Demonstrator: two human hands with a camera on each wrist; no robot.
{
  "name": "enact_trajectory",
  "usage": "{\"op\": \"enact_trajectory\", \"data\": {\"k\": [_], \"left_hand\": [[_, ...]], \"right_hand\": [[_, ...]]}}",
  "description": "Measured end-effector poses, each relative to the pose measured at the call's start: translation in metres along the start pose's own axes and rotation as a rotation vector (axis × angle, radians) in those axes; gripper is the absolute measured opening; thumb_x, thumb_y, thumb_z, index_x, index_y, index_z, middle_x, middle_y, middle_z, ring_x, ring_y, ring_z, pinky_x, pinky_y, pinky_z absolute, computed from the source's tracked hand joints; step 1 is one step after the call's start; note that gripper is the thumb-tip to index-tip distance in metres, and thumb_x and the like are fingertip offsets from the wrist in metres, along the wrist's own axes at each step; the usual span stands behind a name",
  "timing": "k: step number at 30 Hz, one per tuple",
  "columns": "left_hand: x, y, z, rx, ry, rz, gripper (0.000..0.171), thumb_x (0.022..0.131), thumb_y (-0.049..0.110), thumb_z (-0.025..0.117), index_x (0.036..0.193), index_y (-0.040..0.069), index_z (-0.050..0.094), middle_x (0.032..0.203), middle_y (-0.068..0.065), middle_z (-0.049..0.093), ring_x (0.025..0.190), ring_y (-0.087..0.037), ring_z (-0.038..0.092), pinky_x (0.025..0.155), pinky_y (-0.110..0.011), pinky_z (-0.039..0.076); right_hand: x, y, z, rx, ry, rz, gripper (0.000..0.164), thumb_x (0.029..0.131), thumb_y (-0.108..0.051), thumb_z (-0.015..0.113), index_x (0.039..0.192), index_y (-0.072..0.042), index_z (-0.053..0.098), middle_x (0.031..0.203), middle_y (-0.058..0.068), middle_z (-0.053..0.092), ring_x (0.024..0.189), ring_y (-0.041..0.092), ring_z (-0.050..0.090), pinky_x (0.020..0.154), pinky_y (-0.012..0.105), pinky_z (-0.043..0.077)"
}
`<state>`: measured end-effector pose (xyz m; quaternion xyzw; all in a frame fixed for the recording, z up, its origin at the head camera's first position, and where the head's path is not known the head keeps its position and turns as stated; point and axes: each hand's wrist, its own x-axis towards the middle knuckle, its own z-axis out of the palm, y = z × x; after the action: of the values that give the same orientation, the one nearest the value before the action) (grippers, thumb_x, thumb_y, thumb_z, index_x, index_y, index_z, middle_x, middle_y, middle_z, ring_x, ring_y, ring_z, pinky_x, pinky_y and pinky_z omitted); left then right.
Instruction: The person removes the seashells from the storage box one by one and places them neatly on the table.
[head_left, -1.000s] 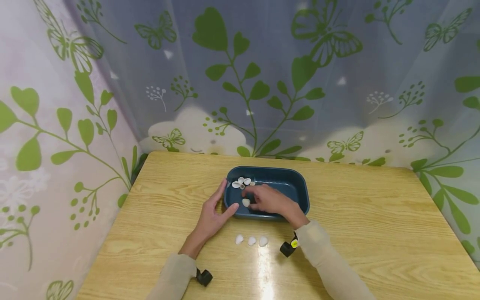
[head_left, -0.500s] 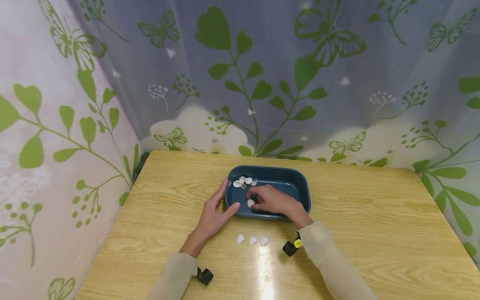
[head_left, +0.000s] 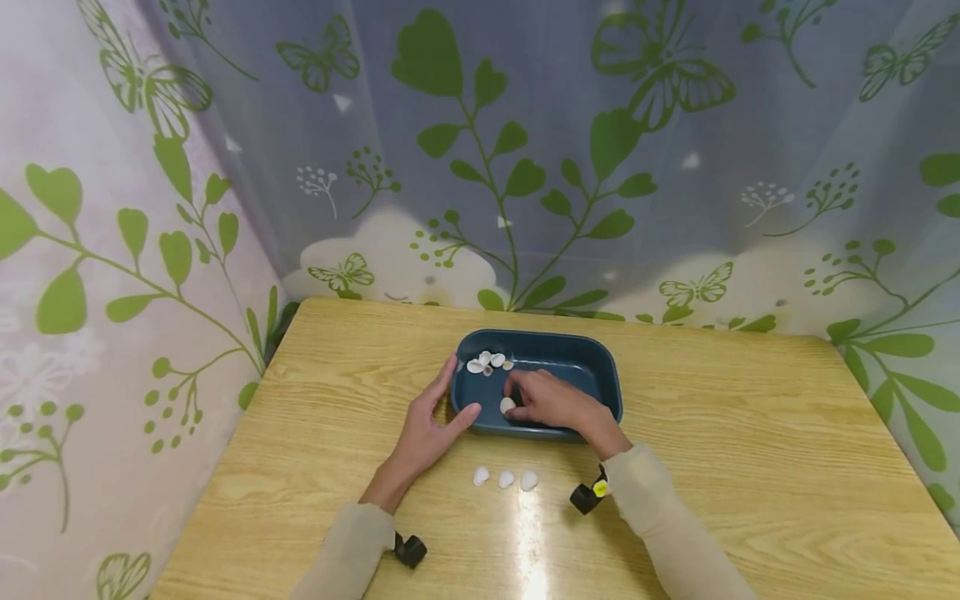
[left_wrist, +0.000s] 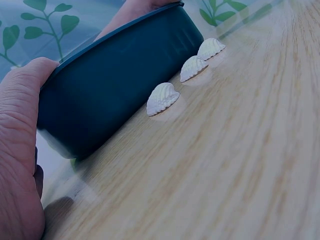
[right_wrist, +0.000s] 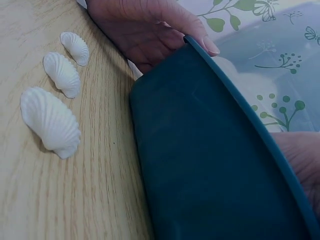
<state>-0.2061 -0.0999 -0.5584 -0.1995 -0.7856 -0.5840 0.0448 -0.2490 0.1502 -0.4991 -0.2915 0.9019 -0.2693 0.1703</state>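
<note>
The right hand [head_left: 553, 398] is set in a pinch, palm down and knuckles uppermost, its index finger [head_left: 517, 381] curled over the far side of the grip and the right thumb [head_left: 521, 413] on the near side. To the right of the grip, the bare right wrist [head_left: 602, 428] leads to the sleeved right forearm [head_left: 663, 521], which slants back towards the body. Near the grip, on its left, the left hand [head_left: 422, 432] spreads in a wide V: straight fingers [head_left: 439, 388] point forward on the side farther from the pinch, while the left thumb [head_left: 463, 420] stretches towards it. The left wrist [head_left: 386, 490] lies nearer the body than the grip, bare, with the sleeved left forearm [head_left: 348, 546] behind it
</note>
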Motion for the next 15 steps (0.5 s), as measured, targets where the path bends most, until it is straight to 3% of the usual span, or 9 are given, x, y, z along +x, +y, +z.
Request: {"op": "enact_trajectory", "data": {"k": [7, 15], "left_hand": [[0.000, -0.001, 0.000, 0.001, -0.002, 0.000, 0.084, 0.099, 0.029, 0.075, 0.167, 0.016, 0.028, 0.171, 0.004, 0.028, 0.157, -0.017, 0.025, 0.129, -0.042, 0.023], [0.000, -0.001, 0.000, 0.006, 0.003, 0.005, 0.083, 0.099, 0.029, 0.075, 0.167, 0.019, 0.028, 0.171, -0.005, 0.029, 0.157, -0.018, 0.025, 0.128, -0.042, 0.023]], "right_hand": [[-0.003, 0.001, -0.001, -0.016, -0.001, 0.012, 0.021, 0.098, -0.024, 0.076, 0.111, -0.008, 0.068, 0.069, -0.005, 0.057, 0.057, 0.007, 0.051, 0.056, 0.024, 0.044], [-0.010, 0.000, -0.003, -0.041, 0.010, 0.015, 0.021, 0.099, -0.025, 0.075, 0.110, -0.008, 0.069, 0.071, -0.006, 0.059, 0.059, 0.006, 0.053, 0.058, 0.024, 0.047]]}}
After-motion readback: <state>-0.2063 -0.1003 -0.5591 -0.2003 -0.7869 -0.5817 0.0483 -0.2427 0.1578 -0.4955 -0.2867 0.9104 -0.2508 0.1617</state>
